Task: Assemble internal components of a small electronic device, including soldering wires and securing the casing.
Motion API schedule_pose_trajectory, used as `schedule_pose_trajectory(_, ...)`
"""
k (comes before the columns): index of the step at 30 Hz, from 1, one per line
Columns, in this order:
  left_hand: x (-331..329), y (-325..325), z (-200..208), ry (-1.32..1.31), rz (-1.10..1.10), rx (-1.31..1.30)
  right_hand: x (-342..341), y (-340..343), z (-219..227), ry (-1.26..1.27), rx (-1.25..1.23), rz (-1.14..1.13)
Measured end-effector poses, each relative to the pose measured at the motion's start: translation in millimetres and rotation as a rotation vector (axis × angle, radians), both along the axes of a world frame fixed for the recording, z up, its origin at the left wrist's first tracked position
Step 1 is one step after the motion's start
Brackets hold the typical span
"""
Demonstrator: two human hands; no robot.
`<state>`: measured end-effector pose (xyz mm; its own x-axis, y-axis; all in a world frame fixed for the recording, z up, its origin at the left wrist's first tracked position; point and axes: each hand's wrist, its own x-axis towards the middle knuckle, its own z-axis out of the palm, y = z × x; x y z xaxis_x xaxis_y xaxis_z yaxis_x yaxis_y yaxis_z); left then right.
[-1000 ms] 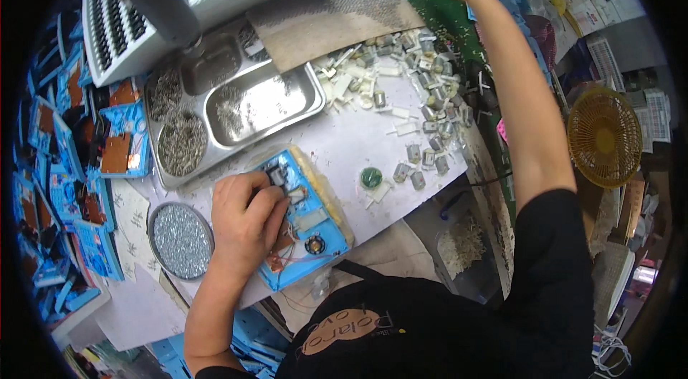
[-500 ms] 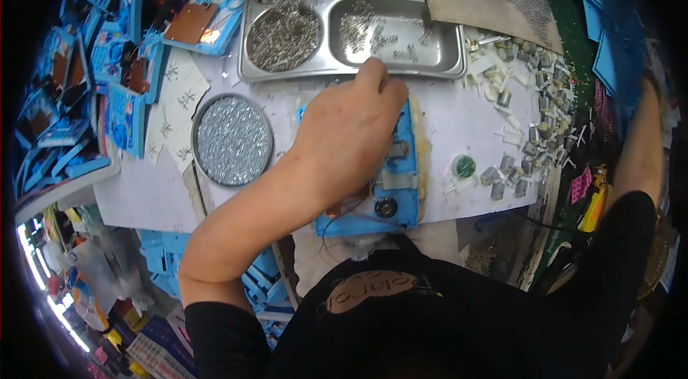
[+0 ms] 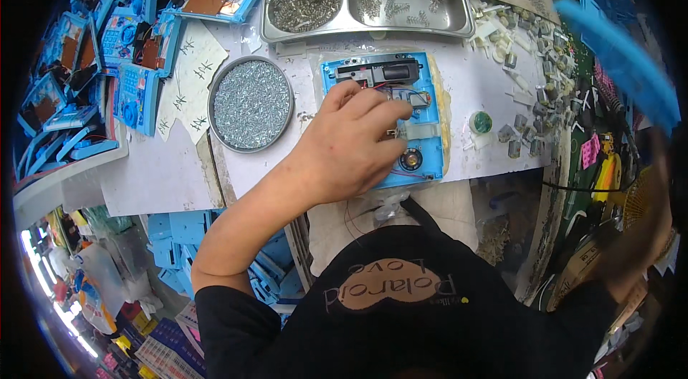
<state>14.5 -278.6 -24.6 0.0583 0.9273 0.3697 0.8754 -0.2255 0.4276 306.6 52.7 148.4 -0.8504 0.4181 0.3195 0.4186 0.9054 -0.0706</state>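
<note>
My left hand point(image 3: 355, 139) is over an opened blue plastic casing point(image 3: 423, 168) lying on the table edge in front of me. Its fingers are curled down onto the inner parts, and whatever they pinch is too small or hidden to name. Inside the casing a black mechanism point(image 3: 398, 73), a round metal-rimmed part point(image 3: 411, 159) and thin wires show. At the far right, my right hand point(image 3: 661, 141), dark and smeared near the picture's rim, grips the lower end of a flat blue plastic panel point(image 3: 620, 64), which is raised and tilted.
A round dish of small silvery pieces point(image 3: 252, 103) stands left of the casing. Behind is a compartmented metal tray point(image 3: 459, 24) with small springs. Loose white and grey parts point(image 3: 527, 78) and a green-topped round piece point(image 3: 481, 122) lie right. Blue casings point(image 3: 136, 96) pile up left.
The right hand has brought a blue panel up from the stack at the right. My left hand has shifted from the casing's far part toward its middle, uncovering the black mechanism. The view has shifted.
</note>
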Motion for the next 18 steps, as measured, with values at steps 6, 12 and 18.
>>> schedule_pose_trajectory(6,-5,-17,-3,-0.429,0.142,0.087,-63,-111,-76,0.266,-0.214,0.254)
schedule_pose_trajectory(12,-32,-27,14,-2.034,0.264,-0.217,-160,-114,-127,0.44,0.081,0.665)
schedule_pose_trajectory(18,-18,-16,30,-1.576,0.454,-0.047,-134,-143,-144,0.465,-1.615,0.278)
